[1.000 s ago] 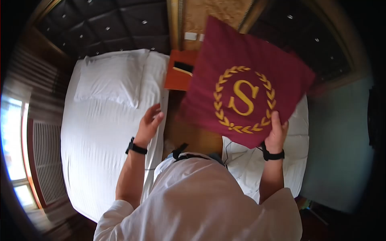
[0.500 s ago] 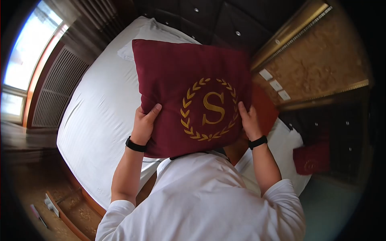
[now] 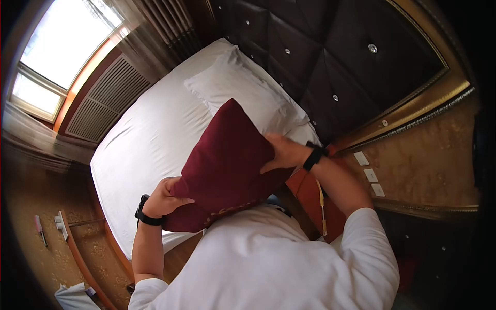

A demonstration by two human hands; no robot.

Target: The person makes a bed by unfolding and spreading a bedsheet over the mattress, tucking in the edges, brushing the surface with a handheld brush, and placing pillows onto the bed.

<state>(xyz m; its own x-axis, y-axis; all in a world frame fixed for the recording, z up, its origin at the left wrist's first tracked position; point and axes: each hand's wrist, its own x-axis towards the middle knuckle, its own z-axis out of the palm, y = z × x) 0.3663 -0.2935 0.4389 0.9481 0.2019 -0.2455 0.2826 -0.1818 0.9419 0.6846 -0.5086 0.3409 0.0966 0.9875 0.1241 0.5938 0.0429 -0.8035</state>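
Note:
A dark red cushion (image 3: pixel 225 155) is held between both hands, close to the body and over the near edge of the bed. One corner points up, and its gold emblem is mostly turned down out of sight. My left hand (image 3: pixel 164 199) grips the cushion's lower left side. On its upper right side, my right hand (image 3: pixel 283 152) has hold of the edge, slightly blurred. Behind the cushion, a white pillow (image 3: pixel 237 85) lies at the head of the white bed (image 3: pixel 139 139).
A dark padded headboard (image 3: pixel 320 62) rises behind the bed. The red-orange bedside table (image 3: pixel 305 194) is at my right, below wall switches (image 3: pixel 370 174). A window (image 3: pixel 67 46) and slatted panel (image 3: pixel 108 98) are at the left.
The view has swung right and toward the left bed. My left hand first joined my right on the cushion; since then the cushion has tilted, hiding most of its emblem, and my right hand has risen.

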